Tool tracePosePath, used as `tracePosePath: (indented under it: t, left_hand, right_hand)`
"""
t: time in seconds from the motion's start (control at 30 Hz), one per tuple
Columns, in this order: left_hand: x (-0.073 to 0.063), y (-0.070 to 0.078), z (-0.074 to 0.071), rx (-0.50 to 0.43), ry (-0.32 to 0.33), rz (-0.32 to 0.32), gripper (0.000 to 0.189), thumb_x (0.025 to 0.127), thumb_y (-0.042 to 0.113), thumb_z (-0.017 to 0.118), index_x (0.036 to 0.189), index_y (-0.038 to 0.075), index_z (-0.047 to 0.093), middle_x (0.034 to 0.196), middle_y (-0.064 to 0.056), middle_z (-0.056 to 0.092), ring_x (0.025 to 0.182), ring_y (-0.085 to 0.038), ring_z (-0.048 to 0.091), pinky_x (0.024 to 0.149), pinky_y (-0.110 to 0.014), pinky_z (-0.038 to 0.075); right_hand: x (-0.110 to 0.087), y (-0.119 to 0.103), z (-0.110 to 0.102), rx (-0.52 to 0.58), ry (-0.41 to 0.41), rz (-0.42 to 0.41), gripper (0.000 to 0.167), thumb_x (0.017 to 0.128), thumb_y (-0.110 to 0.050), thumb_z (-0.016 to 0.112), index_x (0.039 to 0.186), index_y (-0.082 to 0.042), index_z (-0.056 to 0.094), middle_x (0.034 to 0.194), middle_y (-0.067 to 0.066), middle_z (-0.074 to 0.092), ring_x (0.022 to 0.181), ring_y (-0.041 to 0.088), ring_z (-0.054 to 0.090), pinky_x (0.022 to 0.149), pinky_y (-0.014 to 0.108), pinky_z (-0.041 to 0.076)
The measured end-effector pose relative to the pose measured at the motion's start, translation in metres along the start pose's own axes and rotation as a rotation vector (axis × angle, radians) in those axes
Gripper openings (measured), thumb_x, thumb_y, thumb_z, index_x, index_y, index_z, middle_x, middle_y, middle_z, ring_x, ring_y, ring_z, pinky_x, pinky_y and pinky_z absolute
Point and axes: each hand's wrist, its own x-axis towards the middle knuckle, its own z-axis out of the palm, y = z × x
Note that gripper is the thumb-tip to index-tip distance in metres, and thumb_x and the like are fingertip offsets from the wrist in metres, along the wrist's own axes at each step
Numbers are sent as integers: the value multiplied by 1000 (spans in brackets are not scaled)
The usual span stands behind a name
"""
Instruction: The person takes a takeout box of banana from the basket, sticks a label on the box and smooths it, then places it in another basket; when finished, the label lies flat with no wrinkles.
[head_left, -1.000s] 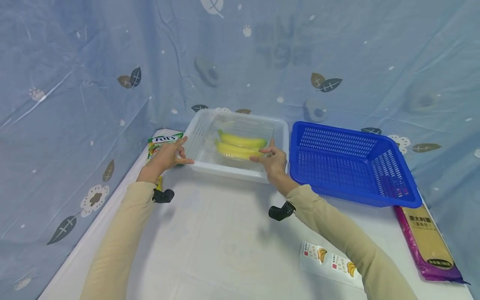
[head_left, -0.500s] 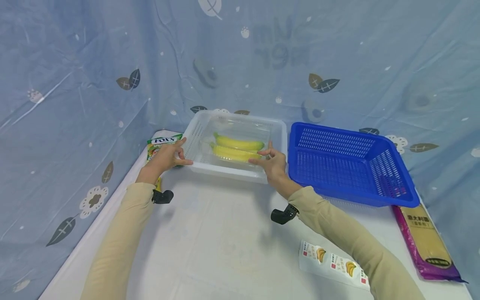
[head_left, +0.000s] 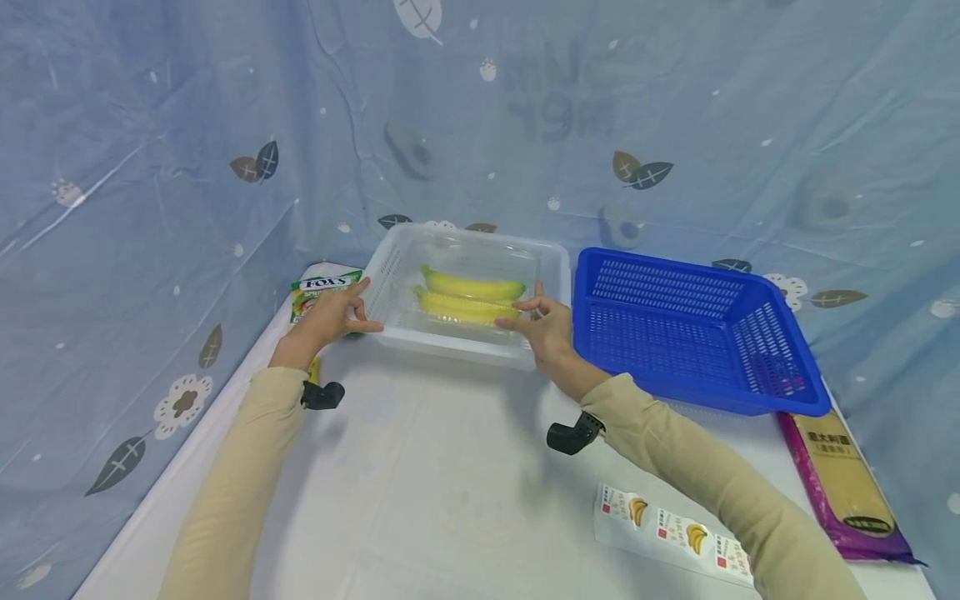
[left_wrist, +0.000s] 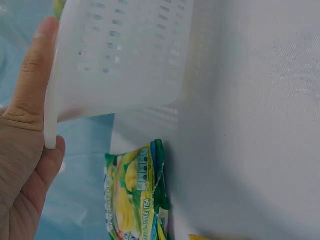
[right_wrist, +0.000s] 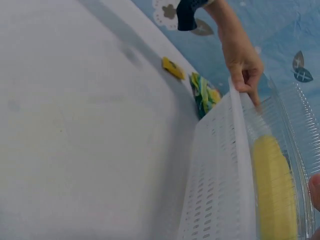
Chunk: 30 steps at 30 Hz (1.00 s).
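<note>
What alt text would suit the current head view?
A person's right hand holds a clear box of two bananas in or just above a white basket, while the left hand grips the basket's rim. A blue basket sits to the right, with a purple packet nearby.

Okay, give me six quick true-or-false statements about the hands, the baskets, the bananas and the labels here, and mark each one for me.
1. The left hand grips the rim of the white basket. True.
2. The right hand is at the clear plastic container with the bananas. True.
3. A strip of labels lies on the table, outside the blue basket. True.
4. In the head view, the blue basket is left of the white basket. False: it is on the right.
5. Four bananas show in the clear plastic container. False: two show.
6. The strip of labels lies inside the white basket. False: it is on the table.
</note>
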Motion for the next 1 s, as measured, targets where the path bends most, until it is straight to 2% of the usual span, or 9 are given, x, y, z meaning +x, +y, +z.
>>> tracePosePath:
  t: [0.07,0.3,0.43,0.6,0.83,1.0]
  left_hand:
    - [0,0,0,-5,-1,1,34,81,28,77,67,7,55,154,-17,25,113,-48,47,92,-49,37]
    - [0,1,-1,-3,-5,-11,34,82,28,77,67,7,55,154,-17,24,84,-40,52,90,-48,36]
    - [0,1,-1,4,-3,-12,35,82,29,77,67,7,55,154,-17,25,87,-40,52,90,-48,36]
    - [0,1,0,3,1,-10,34,81,28,77,67,7,55,154,-17,25,99,-45,52,91,-49,36]
    - [0,0,1,15,12,-6,34,81,27,78,66,7,55,154,-17,26,113,-48,48,93,-50,37]
    - [0,1,1,26,19,2,33,81,24,78,66,7,55,153,-18,27,96,-44,54,92,-49,38]
  right_hand:
    - [-1,-3,-1,5,-7,4,29,74,6,78,97,3,61,156,0,22,144,29,17,113,33,25]
    - [-5,-16,-3,18,-9,21,31,74,7,78,100,4,62,156,2,23,145,23,15,112,29,26]
    - [-10,-22,-5,23,-12,50,30,74,6,78,99,2,61,157,1,22,146,24,12,110,29,29]
    - [-19,-26,-7,11,-15,75,31,74,4,79,99,0,61,157,0,22,146,23,9,111,29,29]
    - [-34,-25,-13,-9,-45,43,29,77,3,77,101,2,60,157,1,20,144,28,18,111,31,29]
    - [-45,-21,-16,7,-48,34,32,78,3,77,105,5,60,158,-1,21,145,26,16,111,33,29]
